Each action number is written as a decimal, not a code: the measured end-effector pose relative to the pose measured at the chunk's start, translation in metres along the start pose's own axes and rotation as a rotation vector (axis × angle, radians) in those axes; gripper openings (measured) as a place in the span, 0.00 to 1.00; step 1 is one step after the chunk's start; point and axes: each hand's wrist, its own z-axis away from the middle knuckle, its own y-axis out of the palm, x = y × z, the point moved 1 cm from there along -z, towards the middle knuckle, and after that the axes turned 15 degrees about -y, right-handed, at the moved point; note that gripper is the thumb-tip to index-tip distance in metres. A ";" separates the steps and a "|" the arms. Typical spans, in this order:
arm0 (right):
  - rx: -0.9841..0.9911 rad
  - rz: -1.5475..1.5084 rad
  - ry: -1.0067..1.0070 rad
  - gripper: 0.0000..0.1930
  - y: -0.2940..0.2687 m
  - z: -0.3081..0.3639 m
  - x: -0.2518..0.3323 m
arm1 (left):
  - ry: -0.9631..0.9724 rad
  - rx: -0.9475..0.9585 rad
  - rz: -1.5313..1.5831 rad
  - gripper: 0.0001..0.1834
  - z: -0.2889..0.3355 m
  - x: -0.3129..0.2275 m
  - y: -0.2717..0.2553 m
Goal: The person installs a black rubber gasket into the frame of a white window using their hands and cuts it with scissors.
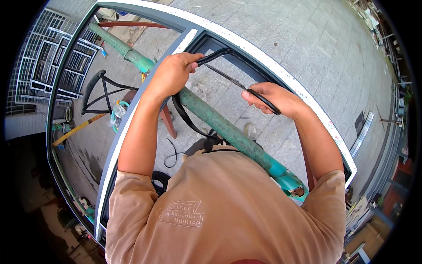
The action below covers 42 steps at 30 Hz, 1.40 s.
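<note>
My left hand (172,74) is closed in a pinch on a black rubber sealing strip (214,55) at the inner corner of a large grey window frame (259,52). From that hand the strip runs up into the corner, and a loose length of it hangs below toward my waist. Black-handled scissors (225,77) are gripped in my right hand (277,100), with fingers round the handles. Their blades point up and left, and the tips lie close beside the strip at my left fingers. Whether the blades touch the strip I cannot tell.
Under the frame a green pipe (220,118) slants across. On the left are a black-framed stand (101,94), a yellow bar (79,130) and stacked metal grilles (61,57). Grey paving (307,31) lies beyond the frame, with metal profiles (363,132) at right.
</note>
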 end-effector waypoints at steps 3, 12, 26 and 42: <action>-0.028 0.015 0.009 0.33 0.001 -0.002 -0.001 | 0.062 -0.038 -0.013 0.18 0.000 0.003 0.003; 0.032 0.339 0.023 0.37 -0.007 0.003 0.033 | 0.085 -0.065 0.063 0.17 0.009 0.009 0.009; 0.194 0.372 0.074 0.39 -0.022 0.005 0.047 | 0.039 0.082 0.193 0.18 0.030 0.019 0.014; 0.143 0.425 0.056 0.34 -0.016 0.001 0.047 | 0.034 0.096 0.245 0.18 0.025 0.028 0.017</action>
